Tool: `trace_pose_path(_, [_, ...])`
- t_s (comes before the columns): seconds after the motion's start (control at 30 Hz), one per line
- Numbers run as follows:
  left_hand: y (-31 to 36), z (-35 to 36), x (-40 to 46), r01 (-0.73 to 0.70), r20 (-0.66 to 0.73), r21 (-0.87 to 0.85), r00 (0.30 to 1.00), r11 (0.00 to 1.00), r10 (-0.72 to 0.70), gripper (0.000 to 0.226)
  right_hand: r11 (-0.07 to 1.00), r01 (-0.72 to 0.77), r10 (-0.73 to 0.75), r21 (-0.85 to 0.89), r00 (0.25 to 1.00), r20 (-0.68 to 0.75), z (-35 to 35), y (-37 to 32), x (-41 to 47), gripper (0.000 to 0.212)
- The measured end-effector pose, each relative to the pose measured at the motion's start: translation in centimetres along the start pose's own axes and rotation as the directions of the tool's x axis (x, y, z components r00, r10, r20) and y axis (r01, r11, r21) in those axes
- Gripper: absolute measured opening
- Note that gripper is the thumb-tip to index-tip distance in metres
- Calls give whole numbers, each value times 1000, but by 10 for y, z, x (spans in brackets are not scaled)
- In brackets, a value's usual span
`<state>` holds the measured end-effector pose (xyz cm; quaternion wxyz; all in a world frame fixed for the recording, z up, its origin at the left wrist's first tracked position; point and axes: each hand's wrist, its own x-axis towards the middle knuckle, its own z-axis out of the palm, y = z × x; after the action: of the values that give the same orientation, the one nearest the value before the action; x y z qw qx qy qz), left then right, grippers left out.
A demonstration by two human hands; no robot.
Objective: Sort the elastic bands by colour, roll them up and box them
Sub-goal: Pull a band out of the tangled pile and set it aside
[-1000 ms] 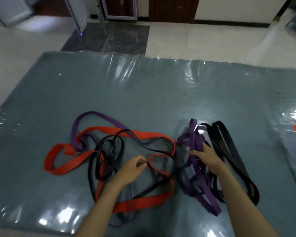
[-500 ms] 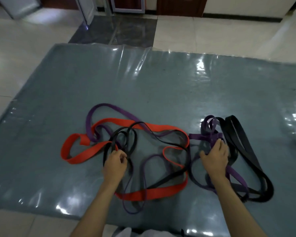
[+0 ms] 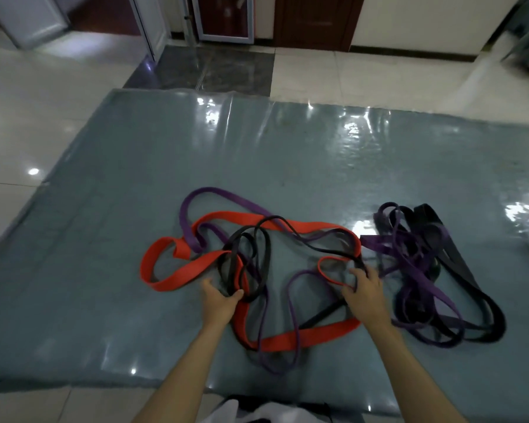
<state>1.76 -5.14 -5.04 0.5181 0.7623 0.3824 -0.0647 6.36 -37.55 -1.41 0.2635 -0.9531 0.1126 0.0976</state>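
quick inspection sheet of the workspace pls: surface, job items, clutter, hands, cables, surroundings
Surface: grey mat under glossy clear film, lying on a tiled floor.
Job's things: red band, thin black band and purple band tangled together at centre; separate pile of purple and black bands to the right. No box in view.
Clutter: nothing seen.
Hands: left hand grips the thin black band where it crosses the red band; right hand rests on the tangle's right edge, fingers curled, its hold unclear.
Cables: nothing seen.
Surroundings: dark wooden door and glazed door frame at the far wall; white cloth at the bottom edge.
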Motion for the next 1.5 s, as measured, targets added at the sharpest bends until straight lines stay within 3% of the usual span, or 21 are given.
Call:
trace_pose_path(0.07, [-2,3,2,77,40,10,996,997,-77,75,1000,-15,15,1,998,56,9,-2,-6,42])
trace_pose_path(0.13, [-2,3,4,119,128,68,984,991,-127,44,998,-16,21,-53,995,98,13,-2,-12,39])
trace_pose_path(0.2, [-1,3,5,152,204,20,967,988,-153,24,997,2,6,-72,994,113,16,-1,-16,32])
trace_pose_path(0.3, [2,0,5,252,262,-246,947,936,-186,7,993,-7,21,-119,993,116,18,-3,-21,31])
trace_pose_path(0.4, [10,-9,6,307,284,-456,940,835,-191,11,974,-50,52,-223,999,5,20,-11,-30,29])
trace_pose_path(0.47, [11,-18,6,310,296,-486,938,817,-180,10,986,68,-79,-150,995,-66,26,-20,-33,27])
trace_pose_path(0.53, [11,-25,5,291,307,-485,939,825,-151,9,976,216,-216,-5,976,-2,34,-32,-36,22])
trace_pose_path(0.63, [19,-36,-2,237,325,-491,943,838,-76,9,957,222,-263,186,936,234,43,-58,-43,19])
trace_pose_path(0.73, [34,-49,-14,128,403,-418,913,900,57,7,919,228,-324,322,902,286,56,-80,-46,17])
trace_pose_path(0.87, [52,-60,-35,-136,607,-263,747,955,273,26,727,-125,-209,675,896,392,56,-112,-48,22])
trace_pose_path(0.97, [56,-59,-44,-102,721,-228,650,968,239,32,671,-327,-162,666,811,562,53,-121,-45,30])
trace_pose_path(1.03, [53,-56,-41,-58,720,-177,672,982,170,26,723,-305,-176,620,786,592,54,-116,-44,27])
trace_pose_path(1.1, [44,-56,-29,-104,614,-44,782,994,109,8,783,-220,-172,582,822,542,60,-106,-44,19])
trace_pose_path(1.2, [24,-65,-6,-182,397,308,917,934,48,29,890,-36,-138,454,929,343,69,-80,-42,9])
trace_pose_path(1.27, [11,-74,0,-167,335,469,942,867,0,25,944,-5,-95,331,953,287,71,-65,-43,8])
trace_pose_path(1.33, [-2,-78,1,-146,293,575,955,805,-37,23,976,21,-93,216,941,326,72,-56,-44,8])
trace_pose_path(1.4, [-6,-77,-3,-155,206,603,978,782,35,30,993,71,-101,96,931,350,73,-50,-45,11])
trace_pose_path(1.47, [-2,-69,-7,-245,159,532,969,811,188,9,994,109,-109,21,933,343,76,-49,-46,16])
trace_pose_path(1.5, [1,-63,-8,-292,164,488,956,823,242,15,993,116,-108,-4,933,343,77,-49,-47,19])
